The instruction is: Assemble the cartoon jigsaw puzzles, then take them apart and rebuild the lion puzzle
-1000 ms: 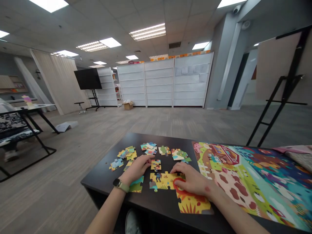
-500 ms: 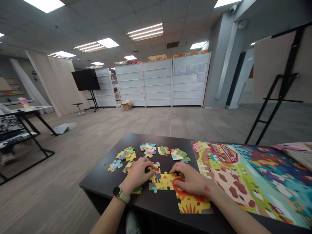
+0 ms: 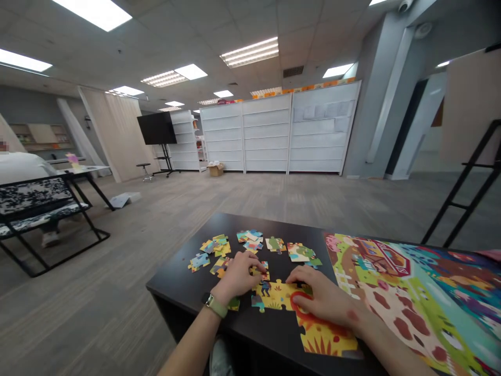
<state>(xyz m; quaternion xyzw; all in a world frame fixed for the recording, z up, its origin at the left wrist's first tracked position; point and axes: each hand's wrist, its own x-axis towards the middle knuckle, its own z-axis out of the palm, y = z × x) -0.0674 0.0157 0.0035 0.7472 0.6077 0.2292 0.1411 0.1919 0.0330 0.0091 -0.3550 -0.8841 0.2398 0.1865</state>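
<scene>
On the black table, my left hand (image 3: 241, 272), with a watch at its wrist, has its fingers closed around a small puzzle piece (image 3: 263, 267). That piece lies at the upper left of a joined strip of yellow puzzle pieces (image 3: 277, 295) showing a small figure in blue; my fingers partly hide it. My right hand (image 3: 323, 295) rests on the right part of the strip, thumb and fingers apart, covering some of an orange-red section (image 3: 326, 337) that reaches toward the near edge.
Loose puzzle pieces (image 3: 215, 244) lie in small groups behind my hands. A large printed farm picture (image 3: 391, 292) covers the table's right side. Farther off are a seated person (image 3: 23, 166), a screen on a stand (image 3: 157, 128) and white shelving (image 3: 266, 136).
The view has turned left, so the table and puzzle appear farther right. My left fingers have shifted slightly over the small piece; my right hand stays on the joined pieces.
</scene>
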